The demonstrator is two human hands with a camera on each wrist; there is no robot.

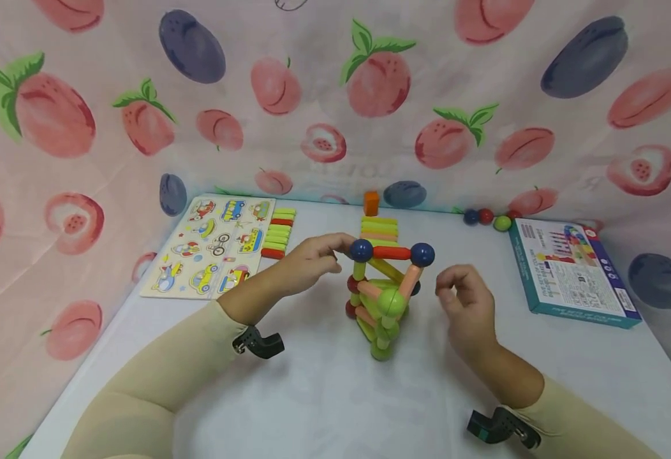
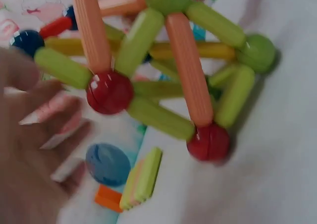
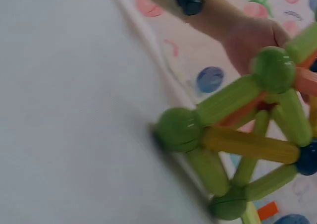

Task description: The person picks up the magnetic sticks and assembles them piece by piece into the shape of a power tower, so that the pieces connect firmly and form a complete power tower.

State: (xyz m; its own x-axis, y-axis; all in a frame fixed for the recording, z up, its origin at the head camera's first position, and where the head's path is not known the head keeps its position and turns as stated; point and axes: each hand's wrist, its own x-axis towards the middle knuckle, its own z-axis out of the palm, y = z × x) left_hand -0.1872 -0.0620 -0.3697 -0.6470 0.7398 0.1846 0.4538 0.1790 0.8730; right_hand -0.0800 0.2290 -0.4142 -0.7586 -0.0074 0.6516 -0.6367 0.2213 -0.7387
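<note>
Multicoloured ball-and-stick plastic frame (image 1: 391,303) stands mid white-clothed counter (image 1: 324,401); left grip (image 1: 311,262) loosely spread by its far-left glossy blue ball (image 1: 361,250), right grip (image 1: 470,306) empty, half-curled; best brace low before pressing joints.

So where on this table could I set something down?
Bare tabletop lies in front of the stick model, between the forearms, and between the right hand and teal box. It's crowded behind the model: sticks and an orange block.

Box (image 1: 571,271) apparently reads "FIVE SETS OF"; rest blurred.
</note>
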